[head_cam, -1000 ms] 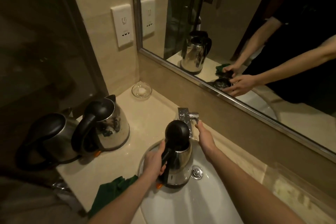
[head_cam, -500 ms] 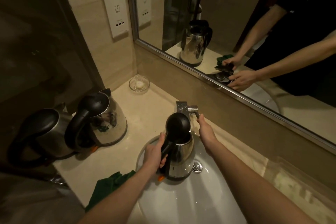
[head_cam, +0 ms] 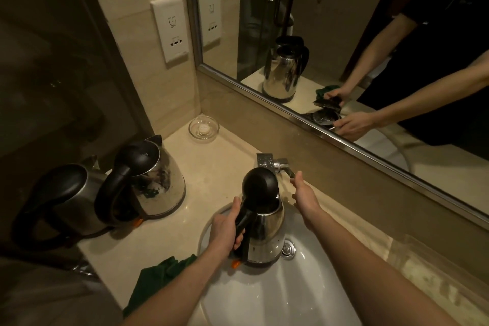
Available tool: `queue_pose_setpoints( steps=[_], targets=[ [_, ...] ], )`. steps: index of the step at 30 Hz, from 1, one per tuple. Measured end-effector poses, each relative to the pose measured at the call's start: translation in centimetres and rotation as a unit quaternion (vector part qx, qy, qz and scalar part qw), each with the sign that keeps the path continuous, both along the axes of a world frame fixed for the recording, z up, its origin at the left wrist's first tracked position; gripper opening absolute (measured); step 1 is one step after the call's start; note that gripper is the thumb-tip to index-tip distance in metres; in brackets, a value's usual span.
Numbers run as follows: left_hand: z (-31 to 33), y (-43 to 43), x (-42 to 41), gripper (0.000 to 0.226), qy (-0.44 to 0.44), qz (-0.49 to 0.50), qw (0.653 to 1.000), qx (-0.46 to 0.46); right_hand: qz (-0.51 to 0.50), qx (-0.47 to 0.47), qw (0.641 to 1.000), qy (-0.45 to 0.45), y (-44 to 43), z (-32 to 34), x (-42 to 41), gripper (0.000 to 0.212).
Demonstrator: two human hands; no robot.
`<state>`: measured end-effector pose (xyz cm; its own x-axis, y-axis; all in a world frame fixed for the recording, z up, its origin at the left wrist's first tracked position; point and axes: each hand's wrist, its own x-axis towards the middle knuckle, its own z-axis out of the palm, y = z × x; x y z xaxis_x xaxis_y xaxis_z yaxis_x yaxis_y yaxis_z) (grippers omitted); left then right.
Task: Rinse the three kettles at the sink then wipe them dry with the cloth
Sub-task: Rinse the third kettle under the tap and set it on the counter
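Kettle (head_cam: 264, 230), lid up, stands in the white basin (head_cam: 277, 294), its black handle clenched by the left hand (head_cam: 227, 230). Right hand (head_cam: 304, 193) reaches forward, fingers seemingly curled on the faucet lever (head_cam: 287, 167).

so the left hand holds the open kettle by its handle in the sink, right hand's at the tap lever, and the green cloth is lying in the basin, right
Not quite: the green cloth is not in the basin; the head view shows it on the countertop, left of the sink. The rest holds: the left hand grips the open kettle by its handle in the sink, and the right hand is at the tap lever.
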<state>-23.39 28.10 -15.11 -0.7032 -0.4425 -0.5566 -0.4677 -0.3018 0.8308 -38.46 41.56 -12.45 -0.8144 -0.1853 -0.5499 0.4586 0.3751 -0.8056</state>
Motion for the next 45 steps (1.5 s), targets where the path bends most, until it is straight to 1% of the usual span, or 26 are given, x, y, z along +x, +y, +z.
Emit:
queue_pose_setpoints(
  steps=[4, 9, 13, 19, 24, 34, 41, 45],
  targets=[
    [-0.1, 0.0, 0.0, 0.056, 0.006, 0.000, 1.000, 0.002, 0.000, -0.018, 1.000, -0.019, 0.4, -0.3, 0.5, 0.069],
    [-0.5, 0.2, 0.2, 0.063, 0.003, -0.004, 1.000, 0.003, 0.007, -0.007, 0.998, -0.060, 0.6, -1.2, 1.7, 0.079],
    [-0.3, 0.2, 0.3, 0.060, 0.001, -0.004, 1.000, 0.006, 0.017, -0.026, 0.996, -0.082, 0.3, -1.7, 2.5, 0.083],
    [-0.1, 0.0, 0.3, 0.061, -0.001, 0.004, 1.000, 0.011, 0.010, -0.064, 0.996, -0.064, 0.2, -1.4, 3.1, 0.079],
    [0.1, 0.0, 0.1, 0.064, -0.009, 0.010, 1.000, 0.021, 0.019, -0.067, 0.994, -0.079, 0.1, -0.7, 3.2, 0.077],
    [0.6, 0.3, -0.3, 0.063, -0.011, 0.012, 1.000, 0.010, -0.001, -0.076, 0.995, -0.059, -0.1, -1.3, 3.1, 0.074],
    [1.0, 0.3, -0.2, 0.064, -0.007, 0.005, 1.000, -0.006, -0.005, -0.049, 0.997, -0.053, -0.4, -1.7, 3.1, 0.077],
    [1.1, 0.3, -0.3, 0.065, -0.009, 0.008, 1.000, -0.005, -0.014, -0.078, 0.995, -0.053, -0.2, -1.8, 3.1, 0.071]
  ],
)
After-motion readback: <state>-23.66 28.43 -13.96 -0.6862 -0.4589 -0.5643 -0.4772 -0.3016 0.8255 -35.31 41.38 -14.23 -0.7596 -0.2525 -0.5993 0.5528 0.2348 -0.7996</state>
